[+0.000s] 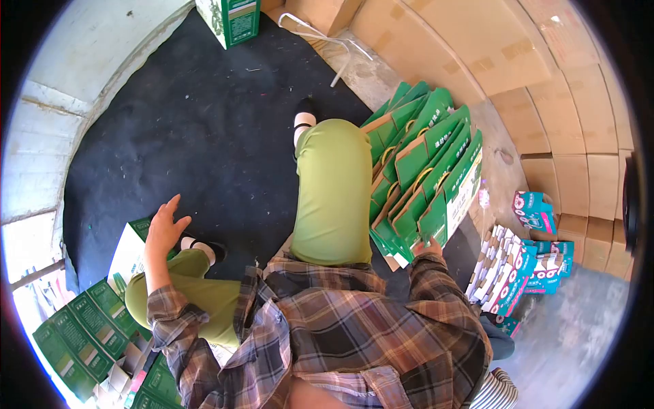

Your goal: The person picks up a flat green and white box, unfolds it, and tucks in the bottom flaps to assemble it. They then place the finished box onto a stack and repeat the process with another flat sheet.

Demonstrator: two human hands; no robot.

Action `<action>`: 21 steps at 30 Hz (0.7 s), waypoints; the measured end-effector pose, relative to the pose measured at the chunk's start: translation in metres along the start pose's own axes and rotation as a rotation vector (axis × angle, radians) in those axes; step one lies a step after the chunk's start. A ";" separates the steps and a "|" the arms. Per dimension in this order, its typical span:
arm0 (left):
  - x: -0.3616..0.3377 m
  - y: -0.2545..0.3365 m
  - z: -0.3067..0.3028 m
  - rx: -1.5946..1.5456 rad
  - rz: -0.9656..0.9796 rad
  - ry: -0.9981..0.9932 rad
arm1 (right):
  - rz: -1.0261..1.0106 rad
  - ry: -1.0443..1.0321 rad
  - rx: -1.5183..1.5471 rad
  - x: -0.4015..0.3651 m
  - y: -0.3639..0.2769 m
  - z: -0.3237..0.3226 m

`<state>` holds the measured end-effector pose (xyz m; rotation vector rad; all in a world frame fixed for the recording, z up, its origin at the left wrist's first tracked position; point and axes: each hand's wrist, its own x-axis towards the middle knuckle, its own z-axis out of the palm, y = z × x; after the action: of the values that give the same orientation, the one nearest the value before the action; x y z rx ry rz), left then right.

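Several green cartons (432,217) lean at my right hand (428,250), apparently pinching one edge; my left hand (163,232) is spread, well apart.

Boxes (451,170) R & L (knees (334,177) btwn.)

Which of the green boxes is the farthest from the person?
The green-and-white box at the far edge of the black sheet, near the bent white strip; the other green ones are much closer.
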<state>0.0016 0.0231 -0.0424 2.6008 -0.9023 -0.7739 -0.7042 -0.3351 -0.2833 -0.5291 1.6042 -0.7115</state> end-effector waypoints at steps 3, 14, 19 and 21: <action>0.004 0.000 0.006 0.001 0.005 -0.018 | 0.180 0.488 0.215 -0.055 -0.042 0.069; 0.009 -0.002 0.009 0.025 -0.016 -0.041 | -0.546 0.538 -0.834 -0.039 -0.107 0.134; 0.010 0.003 0.008 0.013 0.018 -0.019 | -0.542 0.344 -0.902 -0.049 -0.139 0.169; 0.009 0.006 0.007 0.033 0.004 -0.021 | -0.584 0.396 -0.903 -0.057 -0.141 0.182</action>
<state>0.0010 0.0126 -0.0491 2.6235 -0.9336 -0.7937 -0.5243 -0.4218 -0.1565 -1.6417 2.1425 -0.4847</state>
